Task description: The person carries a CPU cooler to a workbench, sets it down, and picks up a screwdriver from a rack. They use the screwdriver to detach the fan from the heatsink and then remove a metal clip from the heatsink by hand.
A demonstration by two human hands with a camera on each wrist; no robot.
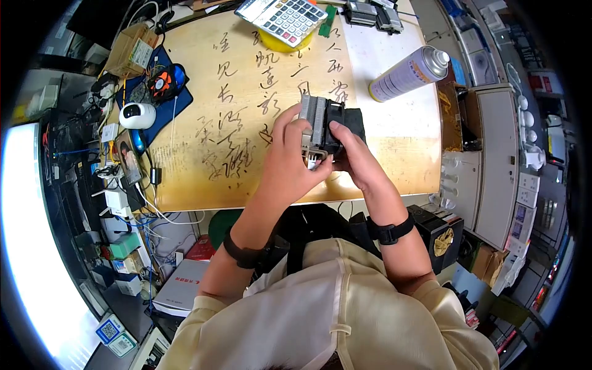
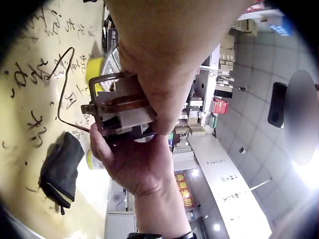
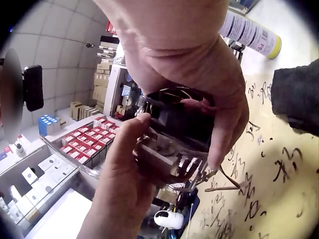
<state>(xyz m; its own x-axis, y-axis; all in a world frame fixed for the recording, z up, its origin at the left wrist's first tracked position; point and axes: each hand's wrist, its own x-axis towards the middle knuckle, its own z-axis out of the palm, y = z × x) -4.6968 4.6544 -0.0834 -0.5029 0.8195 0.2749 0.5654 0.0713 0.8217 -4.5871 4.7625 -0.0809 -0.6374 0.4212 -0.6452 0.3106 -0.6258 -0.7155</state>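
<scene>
Both hands hold a CPU cooler, raised over the front of the table. Its silver finned heatsink [image 1: 312, 116] faces the left, and a black fan [image 1: 333, 117] sits against its right side. The left hand [image 1: 290, 154] grips the heatsink, fingers over the fins and thumb near the lower end. The right hand [image 1: 356, 153] grips the fan side, thumb on the frame. In the left wrist view, the base shows a copper-coloured strip [image 2: 124, 103] and a metal bracket [image 2: 94, 92]. A thin bent wire [image 2: 61, 97] extends from the cooler. The fan blades [image 3: 192, 102] show in the right wrist view.
A folded black cloth [image 1: 356, 122] lies on the table just beyond the right hand. A spray can [image 1: 407, 75] stands at the right. A calculator [image 1: 288, 21] rests on a yellow round thing [image 1: 277, 43] at the back. A small white camera [image 1: 137, 116] stands at the left.
</scene>
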